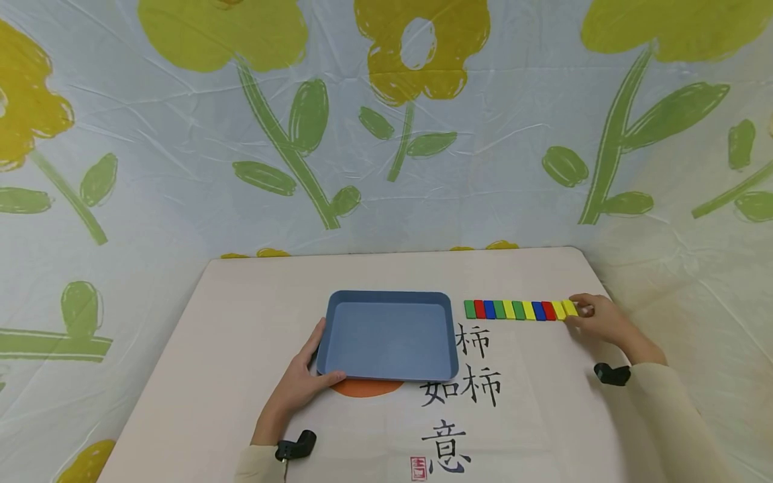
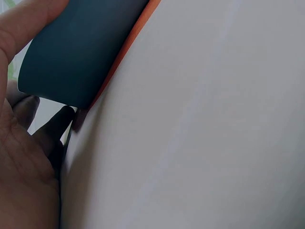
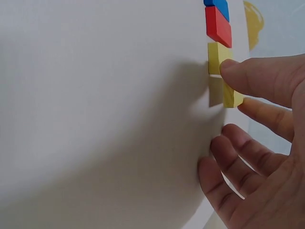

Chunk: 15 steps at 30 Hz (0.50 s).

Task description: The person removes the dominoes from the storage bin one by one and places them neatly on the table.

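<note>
A blue rectangular tray point(image 1: 386, 377) lies near the middle of the table. My left hand point(image 1: 302, 377) grips its near left corner, thumb on the front rim and fingers along the left side; in the left wrist view the thumb point(image 2: 28, 28) overlaps the tray's blue wall point(image 2: 71, 62). To the right of the tray runs a row of small colored blocks point(image 1: 498, 309) in green, red, blue and yellow. At its right end my right hand point(image 1: 604, 325) pinches a yellow block point(image 3: 228, 98) between thumb and index finger. Another yellow block point(image 3: 213, 59) sits beside it.
A pale cloth with black brush characters point(image 1: 447, 446) and an orange shape point(image 1: 368, 389), partly under the tray, covers the table. Behind the far edge hangs a flower-patterned curtain point(image 1: 495, 168). Black wrist cameras point(image 1: 296, 445) sit at both cuffs.
</note>
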Each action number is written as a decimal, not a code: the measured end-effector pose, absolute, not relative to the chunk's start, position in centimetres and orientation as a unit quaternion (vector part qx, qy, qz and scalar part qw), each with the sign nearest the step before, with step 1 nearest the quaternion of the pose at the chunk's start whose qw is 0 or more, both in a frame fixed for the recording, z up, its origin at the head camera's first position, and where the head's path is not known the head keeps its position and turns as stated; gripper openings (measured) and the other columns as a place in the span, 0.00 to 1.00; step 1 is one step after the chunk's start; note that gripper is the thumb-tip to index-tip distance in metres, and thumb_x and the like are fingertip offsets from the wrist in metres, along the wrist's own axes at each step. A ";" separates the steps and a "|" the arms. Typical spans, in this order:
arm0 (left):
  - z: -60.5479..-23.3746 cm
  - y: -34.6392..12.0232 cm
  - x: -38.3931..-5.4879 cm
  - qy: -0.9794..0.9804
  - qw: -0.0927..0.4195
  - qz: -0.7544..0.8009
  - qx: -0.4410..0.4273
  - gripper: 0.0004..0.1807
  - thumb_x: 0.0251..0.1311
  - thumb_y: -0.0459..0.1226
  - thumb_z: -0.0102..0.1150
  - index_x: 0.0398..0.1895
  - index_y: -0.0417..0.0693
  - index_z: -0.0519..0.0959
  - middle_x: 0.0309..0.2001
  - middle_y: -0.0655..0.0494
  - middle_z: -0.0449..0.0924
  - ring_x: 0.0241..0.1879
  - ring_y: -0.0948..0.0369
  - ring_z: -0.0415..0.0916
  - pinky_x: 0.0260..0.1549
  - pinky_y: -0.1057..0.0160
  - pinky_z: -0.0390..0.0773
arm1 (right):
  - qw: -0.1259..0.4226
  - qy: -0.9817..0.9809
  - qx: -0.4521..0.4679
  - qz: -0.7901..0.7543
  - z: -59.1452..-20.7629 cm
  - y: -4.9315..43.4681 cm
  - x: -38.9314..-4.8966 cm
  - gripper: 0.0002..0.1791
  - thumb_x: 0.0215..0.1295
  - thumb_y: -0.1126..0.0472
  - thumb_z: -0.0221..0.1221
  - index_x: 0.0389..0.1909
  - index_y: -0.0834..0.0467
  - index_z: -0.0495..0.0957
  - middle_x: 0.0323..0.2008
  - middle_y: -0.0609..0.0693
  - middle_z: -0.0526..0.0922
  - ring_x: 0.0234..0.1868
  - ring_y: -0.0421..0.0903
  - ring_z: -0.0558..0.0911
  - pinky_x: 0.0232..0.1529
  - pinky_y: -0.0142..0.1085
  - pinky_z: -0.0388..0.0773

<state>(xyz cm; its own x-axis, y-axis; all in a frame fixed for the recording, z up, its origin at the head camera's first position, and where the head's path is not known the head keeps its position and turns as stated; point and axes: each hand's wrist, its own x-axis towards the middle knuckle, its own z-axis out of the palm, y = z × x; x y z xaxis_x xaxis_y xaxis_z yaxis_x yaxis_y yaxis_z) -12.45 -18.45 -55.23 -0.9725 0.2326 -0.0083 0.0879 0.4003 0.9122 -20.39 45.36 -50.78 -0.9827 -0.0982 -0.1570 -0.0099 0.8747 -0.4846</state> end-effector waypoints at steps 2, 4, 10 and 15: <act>-55.2 -18.4 -12.4 0.834 0.068 0.539 0.095 0.62 0.54 0.46 0.78 0.85 0.67 0.44 0.84 0.62 0.41 0.83 0.52 0.39 0.76 0.35 0.50 | 0.090 0.964 -0.028 -0.249 -50.8 45.4 -20.4 0.32 0.65 0.57 0.67 0.62 0.74 0.72 0.56 0.79 0.76 0.47 0.67 0.80 0.44 0.54 0.85; -55.2 -18.4 -12.4 0.834 0.069 0.539 0.094 0.62 0.54 0.46 0.78 0.85 0.67 0.44 0.84 0.61 0.42 0.83 0.51 0.40 0.76 0.35 0.50 | 0.091 0.964 -0.028 -0.249 -50.8 45.5 -20.5 0.32 0.64 0.57 0.66 0.61 0.74 0.72 0.56 0.79 0.75 0.47 0.67 0.80 0.44 0.54 0.85; -55.2 -18.4 -12.4 0.837 0.073 0.535 0.088 0.63 0.54 0.47 0.79 0.85 0.69 0.43 0.84 0.60 0.42 0.83 0.49 0.40 0.76 0.34 0.51 | 0.090 0.966 -0.027 -0.243 -50.8 45.5 -20.6 0.32 0.64 0.57 0.67 0.61 0.74 0.73 0.56 0.79 0.75 0.47 0.67 0.79 0.44 0.54 0.86; -55.2 -18.4 -12.4 0.837 0.072 0.535 0.086 0.63 0.54 0.47 0.79 0.84 0.71 0.43 0.84 0.60 0.42 0.83 0.49 0.40 0.76 0.34 0.51 | 0.091 0.967 -0.022 -0.237 -50.8 45.4 -20.6 0.31 0.64 0.56 0.68 0.60 0.73 0.74 0.56 0.78 0.75 0.46 0.66 0.79 0.40 0.50 0.85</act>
<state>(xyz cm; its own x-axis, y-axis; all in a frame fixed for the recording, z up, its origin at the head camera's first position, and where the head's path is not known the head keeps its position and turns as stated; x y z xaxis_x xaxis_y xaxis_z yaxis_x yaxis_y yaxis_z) -12.39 -18.45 -55.20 -0.9749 0.2210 -0.0287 0.0667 0.4123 0.9086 -20.58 45.35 -50.76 -0.9824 -0.0851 -0.1660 0.0015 0.8863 -0.4630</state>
